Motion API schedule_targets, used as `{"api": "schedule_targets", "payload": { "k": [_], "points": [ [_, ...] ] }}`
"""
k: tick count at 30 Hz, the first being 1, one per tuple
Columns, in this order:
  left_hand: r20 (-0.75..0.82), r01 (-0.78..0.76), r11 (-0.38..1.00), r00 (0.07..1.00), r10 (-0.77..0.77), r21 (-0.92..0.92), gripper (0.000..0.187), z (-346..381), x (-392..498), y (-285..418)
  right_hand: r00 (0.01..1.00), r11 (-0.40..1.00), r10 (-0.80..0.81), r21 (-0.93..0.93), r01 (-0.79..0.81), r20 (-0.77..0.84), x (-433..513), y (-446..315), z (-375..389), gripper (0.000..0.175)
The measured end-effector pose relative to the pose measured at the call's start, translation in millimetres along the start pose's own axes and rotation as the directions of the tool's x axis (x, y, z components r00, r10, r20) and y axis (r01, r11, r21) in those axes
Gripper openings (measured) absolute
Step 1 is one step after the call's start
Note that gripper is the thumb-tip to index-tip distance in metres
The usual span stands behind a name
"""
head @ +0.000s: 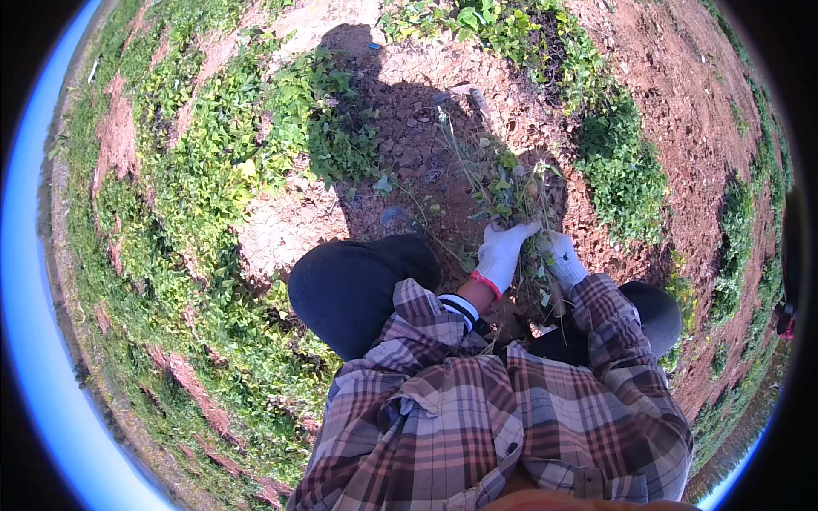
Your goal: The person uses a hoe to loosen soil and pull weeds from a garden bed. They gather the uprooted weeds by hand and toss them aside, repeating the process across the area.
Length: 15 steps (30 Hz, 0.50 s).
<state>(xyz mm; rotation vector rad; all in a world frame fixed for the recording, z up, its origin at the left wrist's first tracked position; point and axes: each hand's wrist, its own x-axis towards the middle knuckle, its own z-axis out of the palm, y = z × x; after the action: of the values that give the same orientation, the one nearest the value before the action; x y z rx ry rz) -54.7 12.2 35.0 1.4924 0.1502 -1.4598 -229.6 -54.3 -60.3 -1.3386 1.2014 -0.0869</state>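
Note:
I am squatting low, with a loose bundle of pulled vines and weeds between my knees. My left hand, in a white knitted glove with a red cuff edge, is closed around the stems from the left side. Against the bundle's right side, my right hand also grips stems in a white glove. Leafy tops and dry stalks spread forward from both hands over shaded soil. More stems hang down behind the hands towards my lap. My fingertips are partly hidden by the foliage.
Low green vines cover the ground to the left, and another leafy row runs to the right. Bare reddish soil lies beyond it. A greyish object, unclear in kind, rests ahead. My dark-trousered left knee is beside my arm.

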Motion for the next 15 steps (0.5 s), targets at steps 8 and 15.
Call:
{"api": "schedule_targets", "payload": {
  "k": [8,15],
  "points": [
    [-0.129,-0.021,0.994,0.991,0.034,0.105,0.055,-1.5,14.7,-12.6,0.994,0.999,0.023,-0.029,-0.026,-0.107,-5.6,-3.8,20.2,0.029],
    [-0.154,-0.046,0.992,0.986,0.064,0.117,0.061,-9.5,27.5,-13.5,0.985,0.901,0.113,0.406,-0.157,0.131,-7.1,-36.5,24.1,0.021]
  ]
}}
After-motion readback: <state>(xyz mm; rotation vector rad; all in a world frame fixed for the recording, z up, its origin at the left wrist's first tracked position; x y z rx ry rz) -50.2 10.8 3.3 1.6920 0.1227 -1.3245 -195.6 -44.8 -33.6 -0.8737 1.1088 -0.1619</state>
